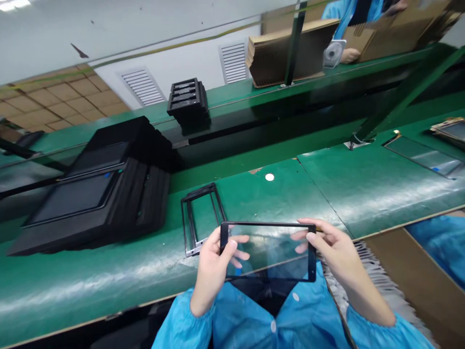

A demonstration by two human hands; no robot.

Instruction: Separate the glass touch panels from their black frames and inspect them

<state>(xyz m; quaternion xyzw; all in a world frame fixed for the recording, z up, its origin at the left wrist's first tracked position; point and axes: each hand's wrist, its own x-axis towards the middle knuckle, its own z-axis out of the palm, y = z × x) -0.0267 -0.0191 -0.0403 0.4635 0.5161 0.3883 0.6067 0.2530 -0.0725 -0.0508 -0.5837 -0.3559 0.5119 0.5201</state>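
Between my two hands, in front of my blue smock, is a see-through glass touch panel (271,249) with a black border. My left hand (213,266) grips its left end, thumb on the near face and fingers showing through the glass behind. The right end is pinched by my right hand (336,245), its thumb on the black border and fingertips visible behind the pane. Just beyond my left hand, a few thin black rectangular frames (203,215) lie overlapped on the green bench (261,203).
A tall stack of black foam trays (141,194) holding dark screens stands at the left. On the raised shelf are smaller black trays (187,99) and cardboard sheets (286,53). Another glass panel (421,155) lies right, near a green post (395,97). A co-worker's hand (349,55) is behind.
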